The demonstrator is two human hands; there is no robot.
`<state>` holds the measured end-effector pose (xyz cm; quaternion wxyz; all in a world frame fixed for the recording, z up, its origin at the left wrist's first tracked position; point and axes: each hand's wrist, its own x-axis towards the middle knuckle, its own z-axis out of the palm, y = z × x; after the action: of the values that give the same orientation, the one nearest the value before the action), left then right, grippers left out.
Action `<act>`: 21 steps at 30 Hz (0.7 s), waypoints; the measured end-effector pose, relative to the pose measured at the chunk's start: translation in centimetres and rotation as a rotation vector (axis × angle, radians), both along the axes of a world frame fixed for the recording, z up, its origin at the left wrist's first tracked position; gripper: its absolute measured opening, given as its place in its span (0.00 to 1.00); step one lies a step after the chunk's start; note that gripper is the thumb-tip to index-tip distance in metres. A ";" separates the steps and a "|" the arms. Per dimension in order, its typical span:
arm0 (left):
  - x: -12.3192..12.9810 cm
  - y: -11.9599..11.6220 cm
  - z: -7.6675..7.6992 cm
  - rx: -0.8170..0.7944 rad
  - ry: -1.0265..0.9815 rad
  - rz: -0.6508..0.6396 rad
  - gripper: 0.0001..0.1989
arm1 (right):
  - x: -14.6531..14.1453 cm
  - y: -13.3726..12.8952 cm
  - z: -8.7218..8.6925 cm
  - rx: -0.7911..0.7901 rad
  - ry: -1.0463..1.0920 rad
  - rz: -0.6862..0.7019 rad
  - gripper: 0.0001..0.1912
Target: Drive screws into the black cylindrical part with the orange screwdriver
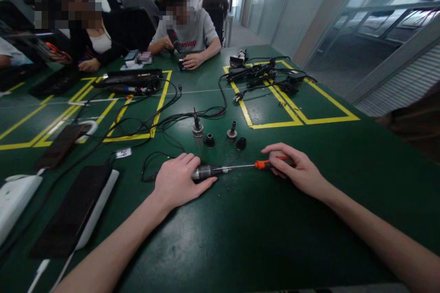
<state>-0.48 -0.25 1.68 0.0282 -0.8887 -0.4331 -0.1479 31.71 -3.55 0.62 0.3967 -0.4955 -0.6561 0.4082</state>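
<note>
My left hand [178, 178] is closed over a dark cylindrical tool with a metal collar [203, 172], which lies on the green table and has a black cord at its rear end. From the right, my right hand [297, 167] grips a screwdriver [263, 164] by its orange and black handle. The screwdriver's long shaft points left, and its tip meets the nose of the cylindrical tool. Just beyond stand a metal part with a thin spike [197, 129], a shorter metal part [232, 132] and two small black caps, one a cone-shaped cap [209, 141] and the other a dark cap [241, 143].
A phone [72, 210] on a white power bank lies at left, near another phone [62, 146]. Black cables [202, 112] cross the table [261, 238]. Bundled cords [261, 73] rest on yellow-taped rectangles at the back. Across the table, a person [187, 32] holds a power tool.
</note>
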 end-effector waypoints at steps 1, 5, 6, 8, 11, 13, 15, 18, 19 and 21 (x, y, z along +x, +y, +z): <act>0.0 0.0 0.0 0.005 -0.005 -0.002 0.22 | 0.0 0.0 -0.1 0.033 0.007 -0.015 0.19; 0.0 0.0 -0.1 0.023 -0.019 -0.013 0.22 | 0.1 0.0 -0.1 0.115 0.012 -0.046 0.20; 0.0 0.0 -0.1 0.026 -0.019 -0.016 0.22 | 0.1 0.0 -0.1 0.104 0.007 -0.036 0.19; 0.0 0.0 -0.1 0.031 -0.017 -0.017 0.22 | 0.1 0.1 -0.1 0.063 0.003 -0.011 0.18; 0.0 0.1 -0.1 0.035 -0.020 -0.016 0.22 | 0.2 0.0 -0.1 0.012 -0.003 0.016 0.18; 0.0 0.0 -0.1 0.034 -0.021 -0.015 0.22 | 0.1 0.0 0.0 0.034 -0.013 0.000 0.16; 0.0 0.0 -0.1 0.030 -0.018 -0.010 0.22 | 0.0 -0.1 0.0 0.090 -0.009 -0.030 0.15; 0.0 -0.1 -0.1 0.026 -0.014 -0.008 0.22 | -0.1 -0.2 0.1 0.150 0.011 -0.033 0.16; 0.0 -0.1 -0.1 0.029 -0.014 -0.010 0.22 | -0.2 -0.2 0.1 0.158 0.010 -0.026 0.16; 0.0 -0.1 0.0 0.035 -0.014 -0.016 0.22 | -0.2 -0.2 0.1 0.165 -0.015 -0.020 0.14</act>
<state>-0.45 -0.37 1.65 0.0393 -0.8903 -0.4238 -0.1619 31.55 -3.71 0.68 0.4353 -0.4708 -0.6856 0.3449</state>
